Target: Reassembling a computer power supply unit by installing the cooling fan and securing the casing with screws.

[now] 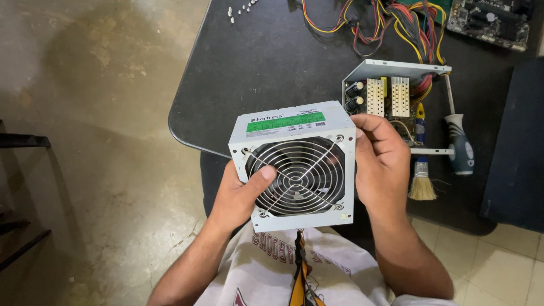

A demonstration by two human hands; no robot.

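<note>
Both hands are on the power supply unit (294, 161), a grey metal box held up off the tabletop (272, 62) just above the person's lap, fan side facing the camera. The left hand (241, 195) is wrapped around the unit's lower left corner with the thumb laid flat on the wire fan grille (297, 177). The right hand (381, 164) is closed around the unit's right side, fingers curled over the edge — so both are gripping the same box, neither one loose. A green label (286, 122) sits on the unit's top face, and a bundle of wires (299, 272) hangs out from under it over the white shirt.

Looks to me like the inspect-and-turn stage: the box is being held and looked over, cover apparently on. Getting any further in would call for setting it down and picking up a tool, I'd guess.

Just right of the unit, an opened power supply (391, 99) lies on the tabletop with its pale heatsinks showing. Past that, a screwdriver (458, 139) with a white-and-blue handle, and a small brush (421, 184) just below the opened one. Behind the unit — a tangle of coloured cables (396, 25), and a circuit board (490, 20) in the far right corner.
</note>
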